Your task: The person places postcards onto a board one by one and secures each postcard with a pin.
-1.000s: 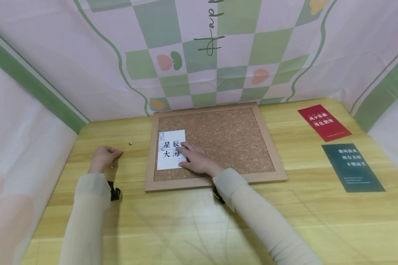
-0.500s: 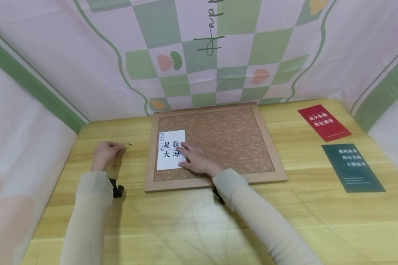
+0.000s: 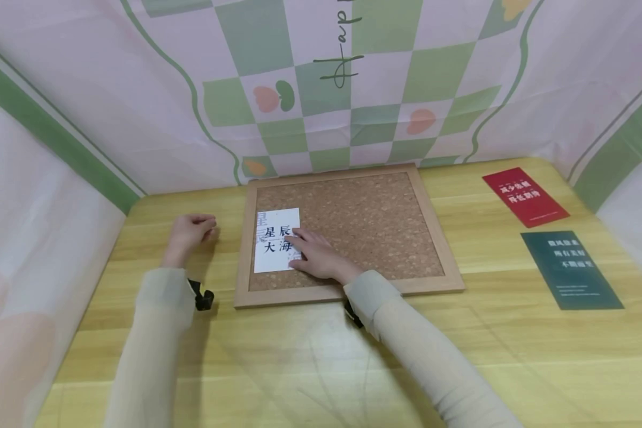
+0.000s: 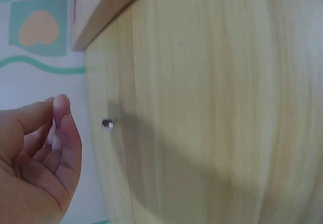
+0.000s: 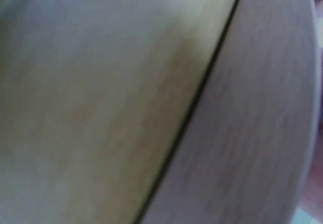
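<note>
Currently, white card lies flat at the left end of the cork board, its right edge under the right hand. That hand is spread, fingers fairly straight, fingertips resting on the card, gripping nothing; palm and wrist reach back over the board's near frame. Left hand is off the board, to the left of the card, raised over the table: thumb and index tips meet, other fingers curled in; can't tell if something small sits between them. Small shiny pin on the table near the left fingertips, apart from them, seen in left wrist view. Well to the right of the right hand, beyond the board, red card and, nearer the person, green card, both flat, white print. Checked green-and-white backdrop past both hands. Beige sleeves on both arms. Right wrist view blurry, mostly table and frame.
</note>
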